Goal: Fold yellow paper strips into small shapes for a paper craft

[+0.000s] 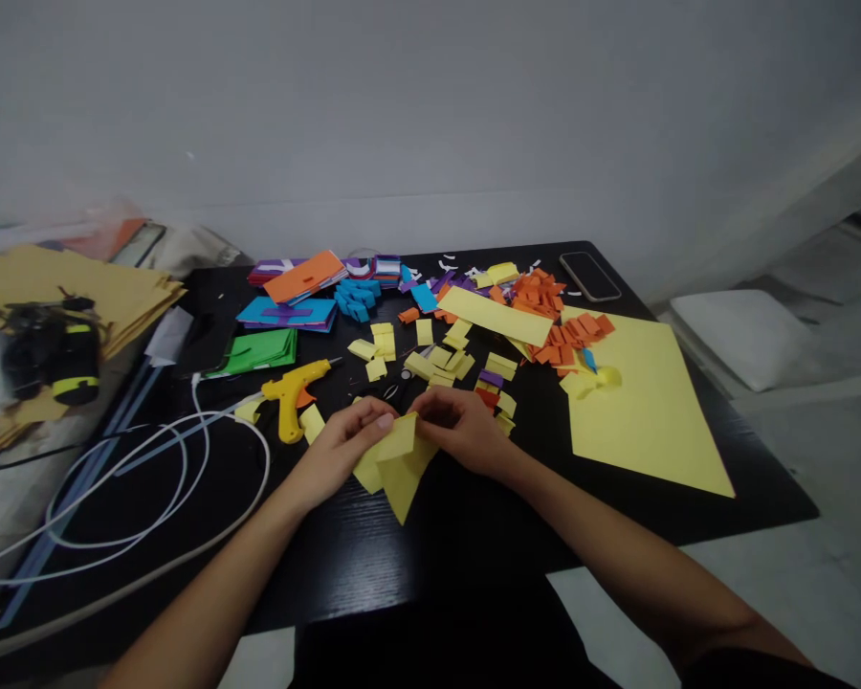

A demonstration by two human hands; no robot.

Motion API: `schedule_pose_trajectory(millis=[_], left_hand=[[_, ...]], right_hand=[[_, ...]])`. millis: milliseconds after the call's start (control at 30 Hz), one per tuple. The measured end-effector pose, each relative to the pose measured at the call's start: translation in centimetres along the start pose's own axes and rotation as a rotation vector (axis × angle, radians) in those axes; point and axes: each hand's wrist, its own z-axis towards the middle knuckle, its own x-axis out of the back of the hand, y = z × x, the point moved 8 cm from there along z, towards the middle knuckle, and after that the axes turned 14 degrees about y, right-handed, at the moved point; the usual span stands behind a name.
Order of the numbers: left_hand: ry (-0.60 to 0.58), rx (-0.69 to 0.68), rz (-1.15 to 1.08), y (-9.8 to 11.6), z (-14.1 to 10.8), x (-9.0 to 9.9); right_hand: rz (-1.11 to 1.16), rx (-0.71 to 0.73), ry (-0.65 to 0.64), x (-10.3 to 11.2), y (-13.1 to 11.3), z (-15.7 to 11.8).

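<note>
Between my hands, near the front of the black table, is a folded piece of yellow paper (402,464) with flaps that hang down. My left hand (348,440) pinches its left side, thumb on top. At its upper right edge, my right hand (463,426) grips the paper with bent fingers; the fingertips are partly hidden. Just beyond the hands lie small folded yellow paper pieces (441,359) and a pair of scissors (391,390), partly covered. To the left of my left hand rests a yellow glue gun (291,397).
Stacks of blue (287,314) and green paper (262,351) lie back left. Orange folded pieces (538,297) and a large yellow sheet (638,411) are at right, with a phone (589,276) behind. A white cable (187,421) loops across the left side.
</note>
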Motion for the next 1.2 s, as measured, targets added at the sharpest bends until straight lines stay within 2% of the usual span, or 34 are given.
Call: schedule_pose_trajectory(millis=[233,467,633,933,1200], left_hand=[[-0.045,0.102,-0.118,-1.4,-0.2,-0.3],[-0.059,0.035,0.013,-0.5,-0.3,-0.6],[0.018,-0.026,0.115,0.0,-0.3,-0.5],[0.156,-0.084,0.144,0.1,-0.3,0.1],[0.195,-0.17,0.142,1.4,-0.7,0.7]], right_hand=[[-0.044,0.134,0.017,-0.3,-0.7,-0.5],[-0.093,0.159,0.074,0.2,-0.7,-0.5],[-0.088,0.195,0.117,0.4,-1.2,-0.8],[-0.004,0.113,0.093,0.2,-0.9,-0.7],[0.089,0.029,0.08,0.3,-0.7,-0.3]])
